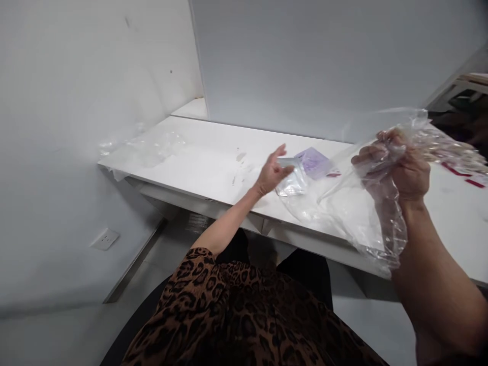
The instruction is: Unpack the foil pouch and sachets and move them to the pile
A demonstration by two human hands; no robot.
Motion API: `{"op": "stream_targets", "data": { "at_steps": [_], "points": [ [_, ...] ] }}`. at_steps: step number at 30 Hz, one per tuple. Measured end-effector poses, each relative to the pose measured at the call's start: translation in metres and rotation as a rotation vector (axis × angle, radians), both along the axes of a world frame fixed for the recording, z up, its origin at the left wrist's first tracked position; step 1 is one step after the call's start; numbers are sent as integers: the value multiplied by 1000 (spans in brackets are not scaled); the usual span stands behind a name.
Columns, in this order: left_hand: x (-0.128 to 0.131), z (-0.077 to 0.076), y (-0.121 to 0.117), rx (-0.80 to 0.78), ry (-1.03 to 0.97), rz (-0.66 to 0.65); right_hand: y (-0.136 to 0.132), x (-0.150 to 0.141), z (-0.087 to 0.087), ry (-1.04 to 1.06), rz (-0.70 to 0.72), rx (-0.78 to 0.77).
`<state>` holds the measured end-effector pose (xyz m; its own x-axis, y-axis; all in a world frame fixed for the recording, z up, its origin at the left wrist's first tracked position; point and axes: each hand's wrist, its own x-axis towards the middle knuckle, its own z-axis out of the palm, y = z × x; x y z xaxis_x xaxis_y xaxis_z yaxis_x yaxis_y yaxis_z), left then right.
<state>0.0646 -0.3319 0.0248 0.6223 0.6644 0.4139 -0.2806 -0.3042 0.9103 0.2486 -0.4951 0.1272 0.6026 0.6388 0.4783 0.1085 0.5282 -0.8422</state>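
Note:
My right hand (400, 165) is raised above the white table (198, 162) and grips a bunch of clear plastic bags (381, 213) that hang down and trail to the right. My left hand (272, 173) reaches out over the table with fingers apart, its fingertips at a small clear bag (293, 180) lying flat. Just beyond that bag lies a clear packet with a purple item (314, 161) inside. Whether the left hand pinches the small bag I cannot tell; it appears only to touch it.
More clear plastic film (152, 145) lies at the table's far left by the wall. Red-strip pieces (463, 175) lie at the right. A white partition stands behind the table. A wall socket (105, 238) sits low on the left wall. A dark chair is beneath me.

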Motion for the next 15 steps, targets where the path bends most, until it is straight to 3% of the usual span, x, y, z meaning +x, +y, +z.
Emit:
{"op": "stream_targets", "data": {
  "at_steps": [3, 8, 11, 15],
  "points": [
    [-21, 14, -32, -49, 90, -209, 12, -39, -6, 141, 163, -55],
    [-48, 17, -57, -89, 168, -261, 33, -87, -22, 124, 138, -316],
    [-67, 12, -39, -82, 131, -83, 43, -101, -30, 95, 234, -279],
    [-115, 24, 31, -25, -44, 418, 43, -87, -45, 45, 218, -245]
  ]
}}
